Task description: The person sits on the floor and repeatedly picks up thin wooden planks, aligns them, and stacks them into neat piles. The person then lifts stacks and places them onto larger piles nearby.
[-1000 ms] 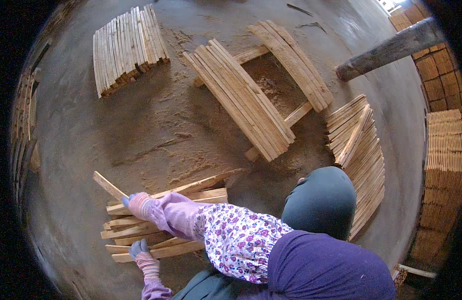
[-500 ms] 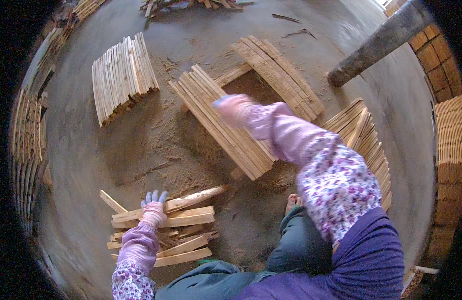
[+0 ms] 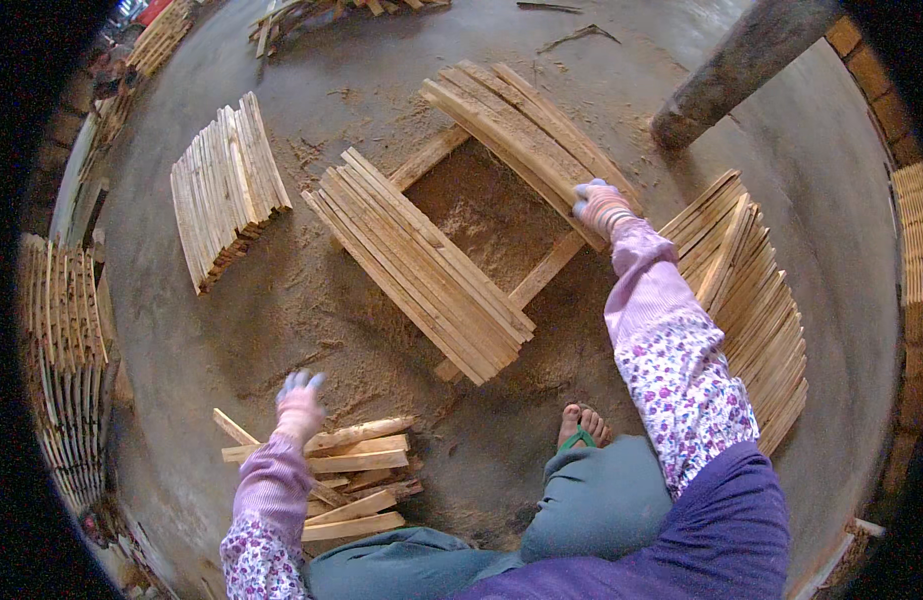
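Note:
My right hand, in a striped glove, is closed over the near end of a wooden slat on the far-right row. Several slats lie side by side in that row. To its left lies a second row of slats; both rows rest across wooden crosspieces. My left hand, also gloved, has its fingers apart and holds nothing. It is at the far edge of a loose heap of wood pieces, near my left knee. Whether it touches the wood I cannot tell.
A fanned stack of slats lies right of my right arm. Another stack stands at the far left. A thick post rises at the far right. Sawdust covers the floor between the rows; my bare foot is in a green-strapped sandal.
My right hand has moved right, from above the left row to the near end of the far-right row, and closed there. My left hand has lifted slightly off the loose wood.

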Demonstrator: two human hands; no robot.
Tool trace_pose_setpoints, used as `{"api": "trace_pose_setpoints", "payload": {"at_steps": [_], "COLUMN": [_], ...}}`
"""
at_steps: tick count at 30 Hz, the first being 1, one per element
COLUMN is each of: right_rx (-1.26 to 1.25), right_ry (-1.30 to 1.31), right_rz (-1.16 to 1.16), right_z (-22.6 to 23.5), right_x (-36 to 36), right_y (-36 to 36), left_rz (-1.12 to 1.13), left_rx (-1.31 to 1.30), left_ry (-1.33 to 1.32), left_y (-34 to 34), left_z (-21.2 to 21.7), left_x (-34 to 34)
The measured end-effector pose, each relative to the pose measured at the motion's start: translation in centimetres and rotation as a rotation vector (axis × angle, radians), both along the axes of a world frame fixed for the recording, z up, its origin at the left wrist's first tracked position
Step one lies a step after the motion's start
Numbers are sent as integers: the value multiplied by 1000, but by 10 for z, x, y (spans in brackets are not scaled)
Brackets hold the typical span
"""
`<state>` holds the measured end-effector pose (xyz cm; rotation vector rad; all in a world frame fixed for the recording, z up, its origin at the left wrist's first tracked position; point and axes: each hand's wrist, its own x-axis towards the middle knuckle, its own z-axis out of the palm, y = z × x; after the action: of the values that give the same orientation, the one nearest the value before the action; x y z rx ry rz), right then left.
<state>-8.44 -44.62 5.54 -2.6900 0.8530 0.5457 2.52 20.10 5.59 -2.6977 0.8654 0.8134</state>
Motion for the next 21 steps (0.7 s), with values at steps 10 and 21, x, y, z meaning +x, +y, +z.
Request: {"api": "trace_pose_setpoints", "payload": {"at_steps": [10, 21], "right_rx": [1145, 850], "right_ry": [-407, -252], "right_rz": [-327, -193], "right_z": [-49, -53], "right_x": [-38, -38], "right_y": [-5, 92], "left_rz": [-12, -101], "left_rx": [-486, -420], "left_ry": [-174, -6], "left_y": [-275, -338], "left_z": [-14, -16], "left_x": [-57, -71]}}
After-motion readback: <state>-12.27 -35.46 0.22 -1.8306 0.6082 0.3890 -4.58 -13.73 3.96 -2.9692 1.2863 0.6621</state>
